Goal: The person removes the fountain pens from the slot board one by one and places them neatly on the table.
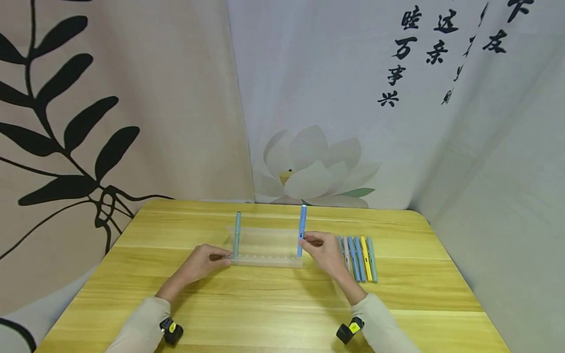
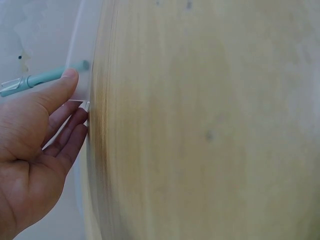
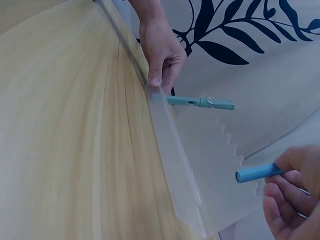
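Note:
A clear frosted pen rack (image 1: 267,263) with notched edges stands on the table in the head view. My left hand (image 1: 203,264) pinches its left front corner between thumb and fingers. Near that corner a teal fountain pen (image 1: 237,234) rests upright in the rack, its clip showing in the right wrist view. My right hand (image 1: 325,252) pinches a blue pen (image 1: 302,225) over the rack's right end. In the right wrist view the blue pen's end (image 3: 245,175) hangs free above the rack's clear sheet (image 3: 200,145), apart from it.
To the right of the rack several pens lie side by side, among them a yellow pen (image 1: 366,259), blue ones and a teal pen (image 1: 372,260). The wooden table (image 1: 247,309) ends at a printed curtain (image 1: 326,98) behind. Each wrist carries a small black camera (image 1: 172,331).

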A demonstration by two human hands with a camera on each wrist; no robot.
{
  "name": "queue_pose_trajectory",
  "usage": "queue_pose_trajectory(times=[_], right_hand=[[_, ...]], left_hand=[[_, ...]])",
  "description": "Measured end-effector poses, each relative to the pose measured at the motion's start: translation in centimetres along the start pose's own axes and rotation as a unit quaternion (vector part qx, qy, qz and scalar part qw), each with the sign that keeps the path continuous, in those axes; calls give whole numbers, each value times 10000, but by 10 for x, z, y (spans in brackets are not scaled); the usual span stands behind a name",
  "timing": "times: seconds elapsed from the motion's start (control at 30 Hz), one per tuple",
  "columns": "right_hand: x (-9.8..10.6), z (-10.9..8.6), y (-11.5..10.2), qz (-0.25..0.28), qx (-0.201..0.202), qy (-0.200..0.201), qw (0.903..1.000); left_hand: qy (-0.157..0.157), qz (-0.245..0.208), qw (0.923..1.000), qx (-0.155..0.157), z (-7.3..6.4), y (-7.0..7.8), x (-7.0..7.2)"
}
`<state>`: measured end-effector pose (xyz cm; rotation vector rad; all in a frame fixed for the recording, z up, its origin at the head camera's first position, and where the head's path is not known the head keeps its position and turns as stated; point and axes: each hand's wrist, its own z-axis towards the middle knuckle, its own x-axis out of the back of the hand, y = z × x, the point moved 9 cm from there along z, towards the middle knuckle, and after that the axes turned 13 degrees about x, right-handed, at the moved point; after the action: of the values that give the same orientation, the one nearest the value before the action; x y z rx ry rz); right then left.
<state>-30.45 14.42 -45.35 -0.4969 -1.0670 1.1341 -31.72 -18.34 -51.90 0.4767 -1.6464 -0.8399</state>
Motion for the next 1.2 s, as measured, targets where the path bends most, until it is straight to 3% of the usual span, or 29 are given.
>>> queue_pose_trajectory(times=[0.33, 1.2], right_hand=[[22, -5, 8, -332, 156, -16, 9993], [88, -40, 36, -886, -245, 232, 9955]], left_hand=[[13, -7, 10000, -10, 0, 2, 2], [-11, -70, 10000, 35, 0, 0, 0]])
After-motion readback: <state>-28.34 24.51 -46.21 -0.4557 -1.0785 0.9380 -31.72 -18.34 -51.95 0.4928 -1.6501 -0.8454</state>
